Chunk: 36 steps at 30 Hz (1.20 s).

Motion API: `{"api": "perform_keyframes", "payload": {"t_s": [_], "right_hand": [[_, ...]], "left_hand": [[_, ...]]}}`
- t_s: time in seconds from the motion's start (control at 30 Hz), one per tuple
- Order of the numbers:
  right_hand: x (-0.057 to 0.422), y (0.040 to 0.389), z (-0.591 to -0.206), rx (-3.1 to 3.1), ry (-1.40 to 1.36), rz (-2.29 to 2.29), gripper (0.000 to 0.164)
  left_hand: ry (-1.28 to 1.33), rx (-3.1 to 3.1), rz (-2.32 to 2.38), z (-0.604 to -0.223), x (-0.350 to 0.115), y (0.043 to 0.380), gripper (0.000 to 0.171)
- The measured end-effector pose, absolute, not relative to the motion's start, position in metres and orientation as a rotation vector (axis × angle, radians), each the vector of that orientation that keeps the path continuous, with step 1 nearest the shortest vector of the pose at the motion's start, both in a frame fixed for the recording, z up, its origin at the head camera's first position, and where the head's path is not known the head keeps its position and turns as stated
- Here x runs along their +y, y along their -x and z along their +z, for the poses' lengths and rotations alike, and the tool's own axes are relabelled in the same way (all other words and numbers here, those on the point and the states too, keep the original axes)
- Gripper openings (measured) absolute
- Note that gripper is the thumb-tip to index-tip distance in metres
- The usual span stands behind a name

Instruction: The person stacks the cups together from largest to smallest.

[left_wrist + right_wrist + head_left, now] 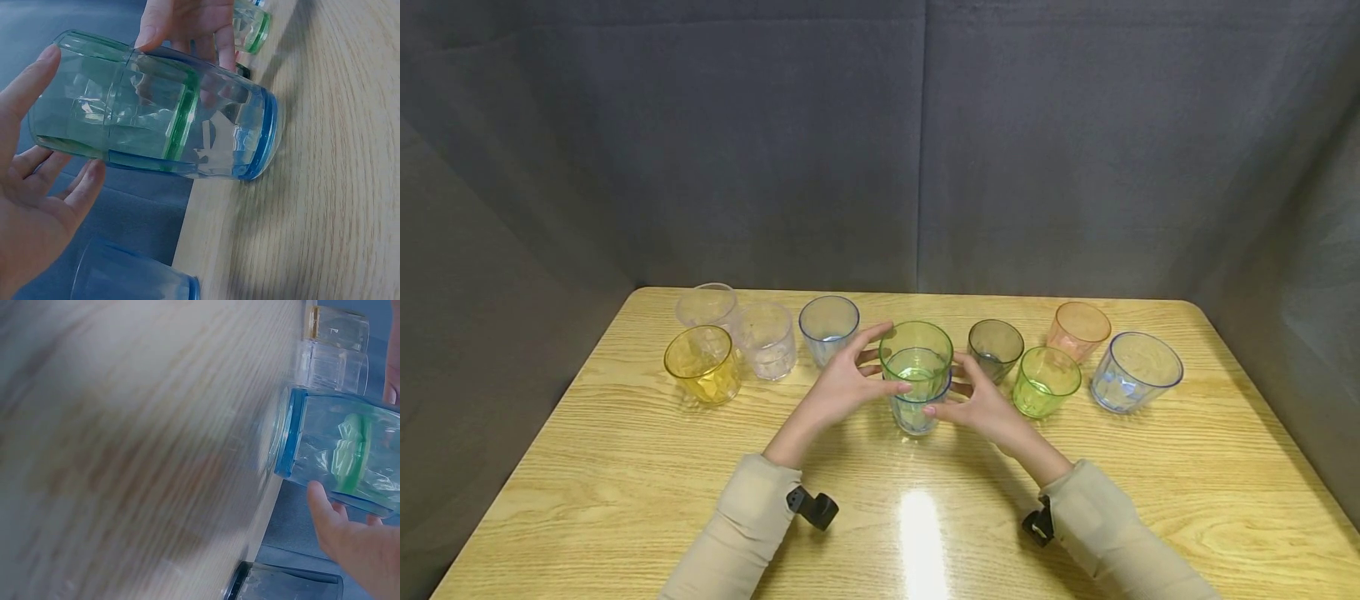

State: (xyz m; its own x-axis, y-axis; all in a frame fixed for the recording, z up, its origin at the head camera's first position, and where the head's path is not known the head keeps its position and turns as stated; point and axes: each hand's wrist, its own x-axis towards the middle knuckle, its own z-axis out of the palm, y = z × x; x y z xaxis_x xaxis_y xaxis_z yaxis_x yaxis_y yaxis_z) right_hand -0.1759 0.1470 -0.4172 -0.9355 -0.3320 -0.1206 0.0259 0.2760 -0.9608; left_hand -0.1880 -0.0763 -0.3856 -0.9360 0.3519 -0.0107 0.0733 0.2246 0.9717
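At the middle of the table, a clear green-tinted cup (917,354) sits nested in a blue-rimmed cup (913,417). My left hand (838,387) holds the green cup near its rim, thumb in front and fingers behind. Lower down, my right hand (988,406) grips the blue cup from the other side, its thumb at the front wall. In the left wrist view, the green base ring shows through the wall of the blue cup (228,137), whose base is right at the tabletop. The right wrist view shows a fingertip of my right hand (356,540) at the blue cup's side.
To the left stand a yellow cup (703,367), two clear cups (767,342) and another blue cup (829,325). To the right are a grey cup (996,342), another green cup (1047,383), an orange cup (1078,329) and a wide blue-rimmed cup (1135,375). Dark curtains (917,150) surround the table.
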Motion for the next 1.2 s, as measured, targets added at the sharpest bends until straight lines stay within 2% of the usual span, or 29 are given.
{"api": "perform_keyframes", "payload": {"t_s": [1.2], "right_hand": [[0.1427, 0.1751, -0.4172, 2.232, 0.306, -1.763, 0.082]], "left_hand": [[-0.493, 2.183, 1.796, -0.3898, -0.0841, 0.1884, 0.081]]}}
